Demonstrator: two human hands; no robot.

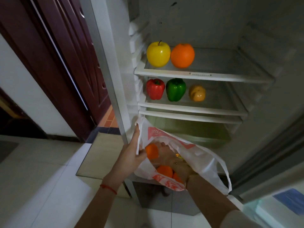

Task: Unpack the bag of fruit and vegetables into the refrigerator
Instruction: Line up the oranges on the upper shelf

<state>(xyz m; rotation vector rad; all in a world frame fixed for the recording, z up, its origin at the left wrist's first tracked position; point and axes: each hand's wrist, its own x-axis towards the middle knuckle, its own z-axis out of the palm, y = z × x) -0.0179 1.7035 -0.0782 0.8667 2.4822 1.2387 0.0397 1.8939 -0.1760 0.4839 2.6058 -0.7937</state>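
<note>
My left hand point(131, 155) grips the rim of the white plastic bag point(202, 160) at lower centre of the frame, its fingers point(142, 155) curled over the edge and holding the mouth apart. My right hand point(172, 163) is plunged inside the bag, seen only dimly through the thin plastic, so I cannot tell how its fingers lie. Orange fruit point(152, 151) shows inside, one piece by my left thumb and more lower down. The bag hangs in front of the open refrigerator point(263, 30). On the upper shelf point(213, 76), a yellow apple point(158, 54) sits just beside an orange point(182, 55). On the shelf below stand a red pepper point(155, 89), a green pepper point(175, 89) and a potato point(197, 92) in a row. A red string point(108, 188) circles my left wrist.
</note>
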